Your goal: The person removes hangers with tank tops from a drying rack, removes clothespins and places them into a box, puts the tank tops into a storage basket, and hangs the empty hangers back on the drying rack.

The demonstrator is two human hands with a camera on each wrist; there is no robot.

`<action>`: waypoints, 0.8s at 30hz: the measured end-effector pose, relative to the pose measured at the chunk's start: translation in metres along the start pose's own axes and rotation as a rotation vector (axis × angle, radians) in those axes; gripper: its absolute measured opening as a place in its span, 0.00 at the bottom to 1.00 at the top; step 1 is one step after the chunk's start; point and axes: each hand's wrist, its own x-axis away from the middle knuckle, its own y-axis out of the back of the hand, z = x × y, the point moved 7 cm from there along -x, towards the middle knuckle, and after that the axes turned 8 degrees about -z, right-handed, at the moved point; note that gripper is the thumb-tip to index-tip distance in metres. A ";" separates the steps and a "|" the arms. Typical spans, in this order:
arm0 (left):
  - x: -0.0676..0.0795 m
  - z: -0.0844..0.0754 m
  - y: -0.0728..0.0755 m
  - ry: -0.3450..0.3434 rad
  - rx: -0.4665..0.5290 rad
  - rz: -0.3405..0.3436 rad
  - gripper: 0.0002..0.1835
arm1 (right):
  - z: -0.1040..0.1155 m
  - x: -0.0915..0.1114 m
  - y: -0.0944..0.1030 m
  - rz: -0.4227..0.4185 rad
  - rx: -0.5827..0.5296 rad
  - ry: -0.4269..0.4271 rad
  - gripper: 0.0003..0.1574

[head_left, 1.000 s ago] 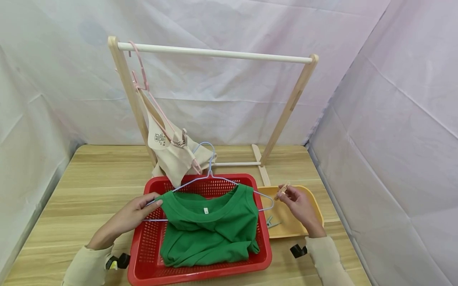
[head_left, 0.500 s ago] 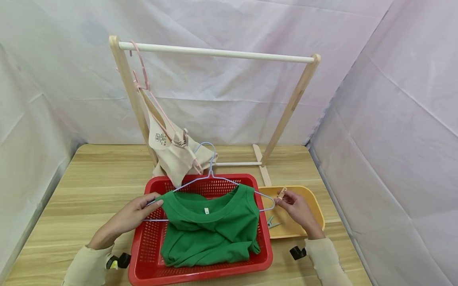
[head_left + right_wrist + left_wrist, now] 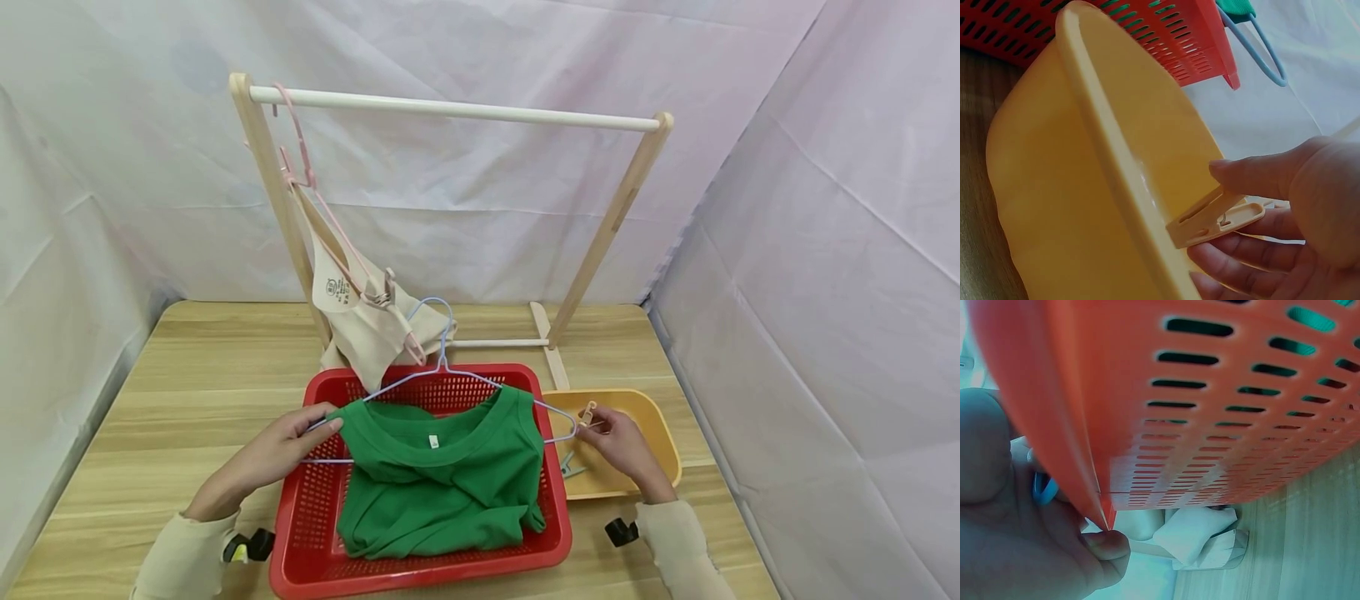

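A green shirt [image 3: 442, 492] with a white neck label lies over the red basket [image 3: 420, 581], a light blue hanger [image 3: 444, 360] inside its neckline. My left hand [image 3: 273, 450] pinches the shirt's left shoulder together with the hanger; in the left wrist view its fingers show at the basket's rim, partly hidden by it. My right hand [image 3: 622, 446] holds a peach clothespin [image 3: 1216, 219] between thumb and fingers. It is over the yellow tray [image 3: 615, 479], close by the hanger's bare right end. Inside that tray lies a grey-green clothespin [image 3: 572, 468].
Behind the basket stands a wooden rack with a white top rail [image 3: 450, 108]. From its left end hangs a pink hanger [image 3: 303, 154] carrying a beige garment [image 3: 360, 333] with a clip on it. The garment's lower end reaches the basket's back rim.
My right hand has lowered slightly toward the hanger's right end, and the clothespin has turned more upright in its fingers. The left hand and the shirt have stayed put.
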 end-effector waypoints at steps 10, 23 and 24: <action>0.001 -0.001 0.000 0.008 -0.015 -0.014 0.10 | -0.006 0.001 -0.001 0.027 0.122 -0.042 0.13; 0.000 0.000 0.000 0.006 -0.006 -0.006 0.10 | -0.011 0.002 -0.003 0.025 0.148 -0.074 0.18; 0.000 0.000 0.000 0.005 -0.007 -0.008 0.10 | -0.011 0.002 -0.003 0.025 0.149 -0.076 0.19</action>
